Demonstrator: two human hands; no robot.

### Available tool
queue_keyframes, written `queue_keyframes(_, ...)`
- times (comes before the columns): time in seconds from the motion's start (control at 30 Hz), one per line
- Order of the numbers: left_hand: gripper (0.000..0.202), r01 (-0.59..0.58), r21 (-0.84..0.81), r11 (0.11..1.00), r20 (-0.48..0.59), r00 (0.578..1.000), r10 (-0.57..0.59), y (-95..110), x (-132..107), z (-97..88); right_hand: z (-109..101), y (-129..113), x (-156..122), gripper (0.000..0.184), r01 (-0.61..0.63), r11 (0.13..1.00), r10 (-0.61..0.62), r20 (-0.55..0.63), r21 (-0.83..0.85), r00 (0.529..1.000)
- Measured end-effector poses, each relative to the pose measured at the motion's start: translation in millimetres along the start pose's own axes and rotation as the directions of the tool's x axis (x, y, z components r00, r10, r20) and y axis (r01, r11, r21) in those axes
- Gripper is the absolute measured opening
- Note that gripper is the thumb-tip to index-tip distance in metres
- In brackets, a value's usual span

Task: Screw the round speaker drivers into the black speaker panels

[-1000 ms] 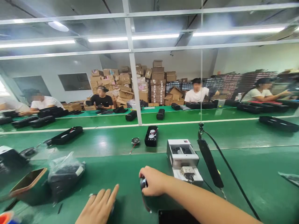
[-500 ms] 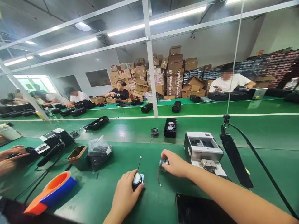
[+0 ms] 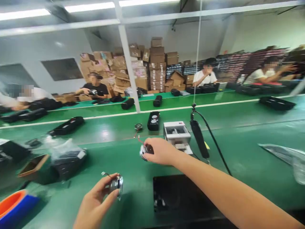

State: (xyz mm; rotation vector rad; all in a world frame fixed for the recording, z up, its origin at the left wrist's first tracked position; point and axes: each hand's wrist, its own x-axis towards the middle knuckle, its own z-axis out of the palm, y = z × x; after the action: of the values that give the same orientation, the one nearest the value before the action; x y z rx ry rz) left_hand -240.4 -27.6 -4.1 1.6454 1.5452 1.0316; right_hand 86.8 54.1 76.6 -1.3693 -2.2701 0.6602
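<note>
Between thumb and fingers, my left hand (image 3: 96, 198) grips a small round speaker (image 3: 116, 185) tilted on edge, its short wire and white plug sticking up. My right hand (image 3: 158, 151) is closed around a second speaker (image 3: 143, 152), whose red wire rises behind it. Below my right forearm lies a glossy black panel (image 3: 176, 197). Farther out, a loose speaker (image 3: 138, 127) with a red lead rests on the green surface. Beside it is a black case (image 3: 153, 121) with two round white-backed speakers inside.
Past my right hand stands a white-grey device (image 3: 176, 131), with a black tool (image 3: 199, 136) hanging on a cord. To the left are a brown bin (image 3: 35, 165), a bagged black item (image 3: 69, 160) and an orange-blue holder (image 3: 16, 206). Clear plastic (image 3: 286, 156) lies right. Several people work across the line.
The view has swung right. My left hand has raised its speaker and turned it on edge. The speaker in my right hand has been turned, its wire now pointing up.
</note>
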Motion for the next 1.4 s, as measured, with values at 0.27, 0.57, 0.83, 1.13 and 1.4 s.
queue_keyframes(0.27, 0.078, -0.663, 0.063, 0.746, 0.607, 0.619, 0.499, 129.3, -13.8, 84.1, -45.5, 11.6, -171.2, 0.052, -0.168, 0.960, 0.186, -0.063, 0.223, 0.981)
queue_keyframes(0.57, 0.052, -0.777, 0.123, 0.617, 0.825, 0.426, 0.372, 117.4, 15.4, 144.4, -14.1, 45.3, -177.4, 0.038, -0.296, 0.951, 0.305, 0.134, -0.088, 0.943)
queue_keyframes(0.83, 0.031, -0.782, 0.129, 0.610, 0.832, 0.420, 0.363, 104.7, 20.5, 145.9, -0.2, 57.5, -158.3, 0.033, -0.153, 0.960, 0.228, 0.334, -0.235, 0.915)
queue_keyframes(1.13, 0.030, -0.866, 0.193, 0.461, 0.777, 0.422, 0.467, 104.9, 22.2, 134.1, 2.1, 66.4, -156.5, 0.041, -0.075, 0.950, 0.197, 0.397, -0.303, 0.896)
queue_keyframes(1.4, 0.029, -0.857, 0.133, 0.497, 0.736, 0.422, 0.529, 98.8, 25.2, 143.4, 2.5, 67.4, -162.3, 0.039, -0.101, 0.962, 0.192, 0.371, -0.253, 0.909)
